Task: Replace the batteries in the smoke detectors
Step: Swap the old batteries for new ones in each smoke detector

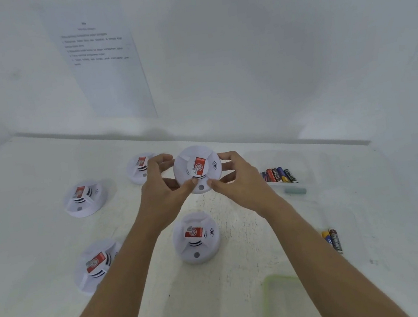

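Nearest the person, a translucent green-rimmed plastic container (pixel 282 297) sits on the white worn table (pixel 26 235), with two loose cylindrical batteries (pixel 333 240) lying to its right. Beyond it, two round white plastic smoke detectors with red labels rest face up, the near-centre detector (pixel 195 237) and the near-left detector (pixel 95 263).

Above the table's middle, the left hand (pixel 162 185) and right hand (pixel 237 178) both grip the rim of a fifth, held detector (pixel 197 169), fingers curled round its edge and thumbs on its face. It looks closed, so its battery swap seems only to be starting.

Further back, a row of mixed-colour batteries (pixel 279 174) lies in a clear tray to the right, and two more detectors, the far-left detector (pixel 84 198) and the partly hidden detector (pixel 138 167), lie to the left. Which units are already done cannot be told; the loose pair may be spent cells.

A printed paper sheet (pixel 102 66) hangs on the plain white wall (pixel 267 44).
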A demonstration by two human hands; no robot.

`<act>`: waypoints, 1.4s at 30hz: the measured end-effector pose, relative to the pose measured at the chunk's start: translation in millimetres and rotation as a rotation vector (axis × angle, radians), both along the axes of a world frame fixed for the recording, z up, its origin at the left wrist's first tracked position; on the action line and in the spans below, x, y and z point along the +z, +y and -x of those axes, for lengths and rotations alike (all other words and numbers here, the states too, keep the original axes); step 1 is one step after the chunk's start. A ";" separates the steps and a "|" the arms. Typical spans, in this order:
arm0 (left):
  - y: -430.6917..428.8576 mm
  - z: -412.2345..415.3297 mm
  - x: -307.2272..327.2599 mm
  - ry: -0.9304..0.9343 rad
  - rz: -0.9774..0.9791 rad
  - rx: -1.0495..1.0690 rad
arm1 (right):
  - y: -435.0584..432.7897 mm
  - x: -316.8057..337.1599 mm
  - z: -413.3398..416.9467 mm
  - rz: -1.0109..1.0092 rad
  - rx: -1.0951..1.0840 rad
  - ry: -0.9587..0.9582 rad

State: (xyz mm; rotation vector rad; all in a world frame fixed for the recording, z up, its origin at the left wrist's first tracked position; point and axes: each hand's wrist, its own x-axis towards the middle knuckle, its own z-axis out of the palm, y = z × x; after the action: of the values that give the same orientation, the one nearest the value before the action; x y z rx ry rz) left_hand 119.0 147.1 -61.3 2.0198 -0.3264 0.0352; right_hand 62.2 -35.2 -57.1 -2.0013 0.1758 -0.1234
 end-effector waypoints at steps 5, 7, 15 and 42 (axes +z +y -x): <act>-3.5 -10.1 -5.6 0.005 0.003 -0.029 | -2.6 0.1 -6.0 0.001 -0.020 0.021; -4.6 -14.3 -7.8 0.015 0.000 -0.042 | -3.8 0.0 -9.4 0.004 -0.025 0.044; -12.4 -40.4 -25.5 0.040 -0.129 -0.150 | 1.1 -4.7 -28.8 0.166 -0.121 0.116; 43.7 -17.9 -12.5 0.029 -0.102 -0.038 | 67.7 -0.1 -23.5 0.160 -0.050 0.019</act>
State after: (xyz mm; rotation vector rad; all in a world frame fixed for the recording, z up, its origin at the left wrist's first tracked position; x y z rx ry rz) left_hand 136.9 190.9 -73.7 2.1123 -0.3550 -0.0351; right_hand 85.7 32.5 -57.2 -2.1585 0.2341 -0.1544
